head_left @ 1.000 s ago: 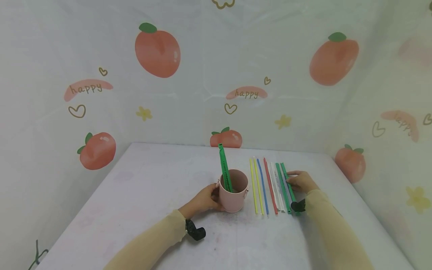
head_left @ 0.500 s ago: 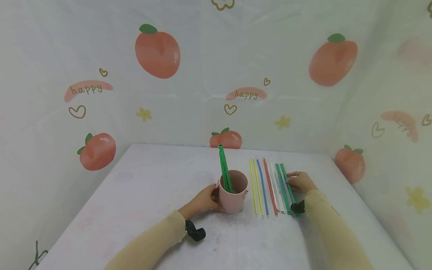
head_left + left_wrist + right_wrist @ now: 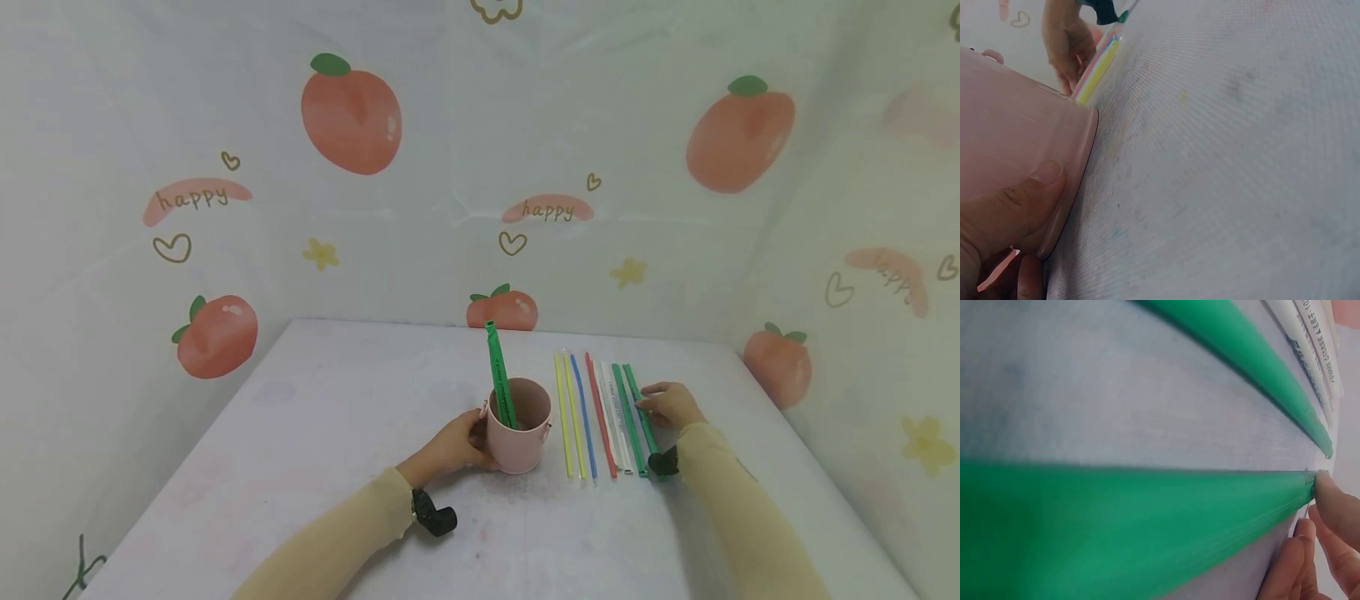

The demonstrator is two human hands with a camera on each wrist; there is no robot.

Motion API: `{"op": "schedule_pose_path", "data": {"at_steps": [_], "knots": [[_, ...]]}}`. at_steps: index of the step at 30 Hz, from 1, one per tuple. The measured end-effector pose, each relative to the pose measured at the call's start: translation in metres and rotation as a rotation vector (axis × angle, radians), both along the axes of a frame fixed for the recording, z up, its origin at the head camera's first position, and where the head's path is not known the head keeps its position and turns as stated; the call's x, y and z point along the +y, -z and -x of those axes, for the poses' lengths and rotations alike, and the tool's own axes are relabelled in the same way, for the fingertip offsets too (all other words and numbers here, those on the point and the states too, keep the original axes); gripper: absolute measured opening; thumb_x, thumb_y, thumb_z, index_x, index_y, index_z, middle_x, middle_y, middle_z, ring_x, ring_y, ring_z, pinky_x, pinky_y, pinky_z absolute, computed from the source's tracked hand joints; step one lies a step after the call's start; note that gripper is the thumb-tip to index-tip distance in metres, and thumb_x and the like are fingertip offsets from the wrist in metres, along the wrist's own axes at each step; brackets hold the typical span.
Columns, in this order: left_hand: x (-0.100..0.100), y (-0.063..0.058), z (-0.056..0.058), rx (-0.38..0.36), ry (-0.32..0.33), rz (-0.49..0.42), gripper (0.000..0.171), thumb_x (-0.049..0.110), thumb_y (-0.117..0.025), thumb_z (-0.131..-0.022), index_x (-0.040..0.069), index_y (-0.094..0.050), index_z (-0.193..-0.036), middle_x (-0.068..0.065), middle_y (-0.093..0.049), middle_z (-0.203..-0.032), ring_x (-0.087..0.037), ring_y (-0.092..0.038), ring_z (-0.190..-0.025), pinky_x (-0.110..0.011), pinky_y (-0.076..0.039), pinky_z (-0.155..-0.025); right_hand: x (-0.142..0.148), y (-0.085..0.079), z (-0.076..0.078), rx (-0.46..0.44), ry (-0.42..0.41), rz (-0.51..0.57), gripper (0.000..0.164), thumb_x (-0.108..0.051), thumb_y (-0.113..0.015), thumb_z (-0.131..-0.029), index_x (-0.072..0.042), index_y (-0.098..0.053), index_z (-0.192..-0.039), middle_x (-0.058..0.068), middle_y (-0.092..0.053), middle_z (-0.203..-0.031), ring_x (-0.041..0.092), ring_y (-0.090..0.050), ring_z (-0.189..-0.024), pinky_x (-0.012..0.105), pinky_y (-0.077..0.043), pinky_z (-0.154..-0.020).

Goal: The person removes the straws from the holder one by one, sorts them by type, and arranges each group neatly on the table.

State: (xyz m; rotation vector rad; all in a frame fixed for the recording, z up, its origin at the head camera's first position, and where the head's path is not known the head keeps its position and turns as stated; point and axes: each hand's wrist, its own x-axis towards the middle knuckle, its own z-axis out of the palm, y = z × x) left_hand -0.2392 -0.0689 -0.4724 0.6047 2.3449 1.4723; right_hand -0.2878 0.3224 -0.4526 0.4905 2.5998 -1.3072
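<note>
My left hand [image 3: 450, 444] grips the side of a small pink bucket [image 3: 513, 450], which stands upright on the table. In the left wrist view its thumb [image 3: 1016, 206] presses low on the bucket wall. A green wrapped straw [image 3: 498, 367] leans inside the bucket, its top well above the rim. My right hand [image 3: 670, 406] is at the rightmost green straw [image 3: 648, 435] of a row lying on the table. The right wrist view has the thumb [image 3: 1338, 509] on one edge of this straw and curled fingers on its other side, pinching it.
Left of that straw lie another green straw [image 3: 628, 412], white straws [image 3: 617, 417], a red straw [image 3: 600, 417], a blue straw [image 3: 583, 417] and two yellow straws [image 3: 563, 417]. A patterned cloth backdrop [image 3: 450, 125] closes off the back and sides of the table [image 3: 337, 400].
</note>
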Motion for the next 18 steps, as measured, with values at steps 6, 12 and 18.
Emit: {"op": "schedule_pose_path", "data": {"at_steps": [6, 12, 18], "knots": [[0.0001, -0.0004, 0.0002, -0.001, -0.001, 0.006, 0.079, 0.01, -0.083, -0.065, 0.007, -0.043, -0.133, -0.007, -0.054, -0.125, -0.023, -0.051, -0.116, -0.034, -0.045, -0.095, 0.0032, 0.0013, -0.0005, 0.005, -0.005, -0.012, 0.042, -0.009, -0.064, -0.084, 0.006, -0.052, -0.122, 0.027, -0.049, -0.122, 0.029, -0.054, -0.093, 0.037, -0.051, -0.081], [0.0, -0.0009, -0.0004, 0.002, 0.001, 0.005, 0.078, 0.009, -0.083, -0.065, 0.007, -0.044, -0.133, -0.007, -0.054, -0.124, -0.023, -0.052, -0.114, -0.035, -0.046, -0.094, 0.0045, 0.0011, 0.0008, -0.01, 0.006, -0.003, 0.043, -0.011, -0.065, -0.084, 0.005, -0.052, -0.122, 0.026, -0.049, -0.122, 0.027, -0.051, -0.091, 0.034, -0.05, -0.079], [0.0006, -0.0005, 0.0, -0.005, -0.006, 0.009, 0.078, 0.009, -0.083, -0.065, 0.008, -0.044, -0.133, -0.007, -0.054, -0.124, -0.023, -0.052, -0.114, -0.035, -0.046, -0.094, 0.0061, 0.0012, 0.0011, -0.013, 0.0, 0.008, 0.043, -0.012, -0.065, -0.084, 0.005, -0.052, -0.122, 0.026, -0.048, -0.124, 0.026, -0.051, -0.091, 0.033, -0.05, -0.078]]}}
